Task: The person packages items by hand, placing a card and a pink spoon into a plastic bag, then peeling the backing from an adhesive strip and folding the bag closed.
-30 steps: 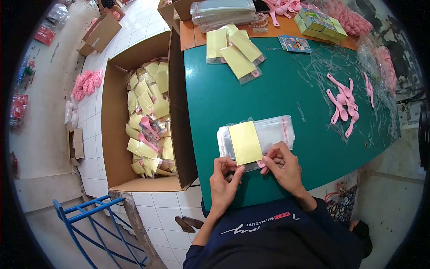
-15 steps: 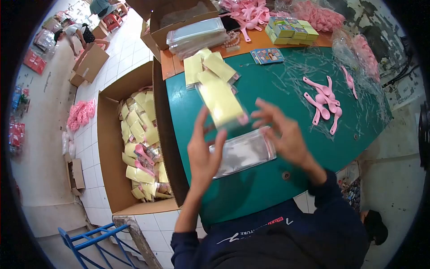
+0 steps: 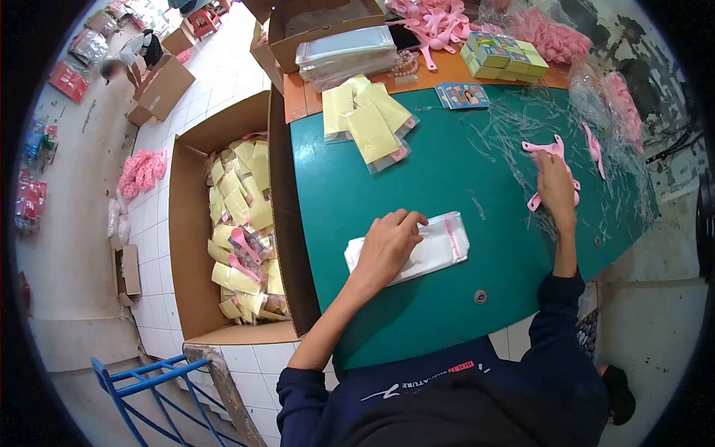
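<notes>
Your right hand (image 3: 555, 186) is over the loose pink spoons (image 3: 538, 147), at 2 o'clock from the stack of clear bags (image 3: 447, 242). Half a second ago it was next to that stack. Your left hand (image 3: 391, 242) is lower now, with bent fingers over the left part of the stack. The yellow packet that was in the air between your hands has left them. The yellow packets (image 3: 372, 132) sit in a heap at 11 o'clock from the stack.

Your right hand hides most of the spoons and its own fingertips, so I can't tell if it has grabbed one. Your left fingertips are hard to see too, so I can't tell if they pinch a bag. A person (image 3: 123, 59) far off at 10 o'clock is blurry and partly hidden by a box. The blue metal frame (image 3: 160, 384) at 8 o'clock is cut off at the bottom.

I count one stack of bags under your left hand and one pink spoon (image 3: 593, 151) on its own, right of the heap. At least four yellow packets show on the green table (image 3: 514, 253). One big box (image 3: 188, 246) at 9 o'clock holds too many packets to count, with two pink spoons (image 3: 244, 246) on top.
</notes>
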The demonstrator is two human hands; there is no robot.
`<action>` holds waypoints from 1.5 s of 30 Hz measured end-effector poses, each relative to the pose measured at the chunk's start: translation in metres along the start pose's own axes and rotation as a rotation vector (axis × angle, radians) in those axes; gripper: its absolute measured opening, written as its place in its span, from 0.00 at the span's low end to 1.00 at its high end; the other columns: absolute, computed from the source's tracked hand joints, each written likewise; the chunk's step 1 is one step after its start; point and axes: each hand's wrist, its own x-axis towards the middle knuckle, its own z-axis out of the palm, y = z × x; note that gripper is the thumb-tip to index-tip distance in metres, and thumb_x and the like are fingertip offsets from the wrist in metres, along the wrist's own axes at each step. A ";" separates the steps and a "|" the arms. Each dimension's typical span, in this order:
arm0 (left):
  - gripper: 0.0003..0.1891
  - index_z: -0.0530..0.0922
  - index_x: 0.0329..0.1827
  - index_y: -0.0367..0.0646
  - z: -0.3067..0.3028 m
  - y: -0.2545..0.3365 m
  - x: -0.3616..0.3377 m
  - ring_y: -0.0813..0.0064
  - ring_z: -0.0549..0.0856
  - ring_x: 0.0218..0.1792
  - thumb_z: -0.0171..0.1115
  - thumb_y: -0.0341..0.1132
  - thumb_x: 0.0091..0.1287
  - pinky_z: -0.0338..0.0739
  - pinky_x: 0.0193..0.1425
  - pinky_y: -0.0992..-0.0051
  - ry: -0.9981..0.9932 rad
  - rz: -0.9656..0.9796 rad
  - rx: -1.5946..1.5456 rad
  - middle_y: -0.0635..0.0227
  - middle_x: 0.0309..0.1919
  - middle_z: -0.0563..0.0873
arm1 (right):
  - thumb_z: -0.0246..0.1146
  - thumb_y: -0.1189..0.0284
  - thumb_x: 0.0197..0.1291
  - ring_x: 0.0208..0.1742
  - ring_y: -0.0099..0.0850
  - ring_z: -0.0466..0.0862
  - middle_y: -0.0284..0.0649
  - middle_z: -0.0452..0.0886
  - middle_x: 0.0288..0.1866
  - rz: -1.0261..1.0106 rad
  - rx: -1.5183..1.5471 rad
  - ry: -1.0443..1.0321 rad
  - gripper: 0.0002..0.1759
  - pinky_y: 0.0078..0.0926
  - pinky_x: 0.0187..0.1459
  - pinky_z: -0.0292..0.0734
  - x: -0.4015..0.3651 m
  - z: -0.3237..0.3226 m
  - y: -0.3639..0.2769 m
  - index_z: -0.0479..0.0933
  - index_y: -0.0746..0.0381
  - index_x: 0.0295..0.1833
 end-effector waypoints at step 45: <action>0.19 0.71 0.54 0.36 -0.041 0.029 -0.011 0.75 0.85 0.40 0.64 0.26 0.60 0.79 0.43 0.78 -0.059 -0.386 -0.960 0.57 0.37 0.86 | 0.60 0.80 0.60 0.31 0.22 0.78 0.39 0.77 0.33 0.013 1.353 0.139 0.14 0.17 0.32 0.75 -0.052 -0.074 -0.140 0.64 0.65 0.47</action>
